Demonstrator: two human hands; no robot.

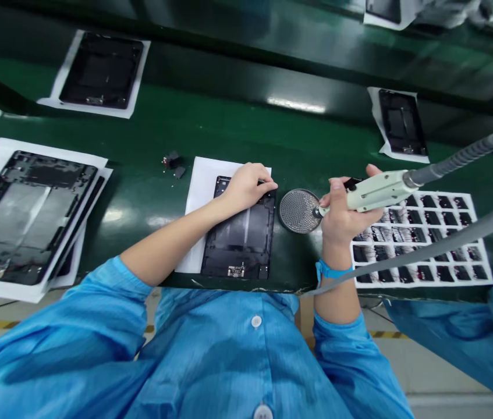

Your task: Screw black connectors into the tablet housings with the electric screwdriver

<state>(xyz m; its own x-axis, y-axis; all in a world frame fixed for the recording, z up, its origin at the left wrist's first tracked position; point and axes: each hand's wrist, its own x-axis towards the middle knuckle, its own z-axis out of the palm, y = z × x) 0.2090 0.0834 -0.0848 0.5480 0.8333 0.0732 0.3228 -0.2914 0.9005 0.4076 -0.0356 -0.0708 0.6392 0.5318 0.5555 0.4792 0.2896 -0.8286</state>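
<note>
A black tablet housing (240, 244) lies on a white sheet (196, 198) at the table's front edge, its inner side facing up. My left hand (248, 186) rests over its top edge, fingers curled and pressed together near the upper right corner; whatever they pinch is hidden. In my right hand (344, 212) is a pale green electric screwdriver (375, 192), fingers wrapped round its body. Its metal tip points left and meets the rim of a round perforated metal dish (299, 210), just right of the housing. A grey hose (468, 152) runs from the screwdriver's rear.
Stacked housings on white sheets (32, 218) stand at the left. Single housings lie at the back left (102, 70) and back right (402, 122). A white tray (421, 278) holds several small black wired parts. Loose black parts (174, 163) lie left of centre. A grey cable (438, 247) crosses the tray.
</note>
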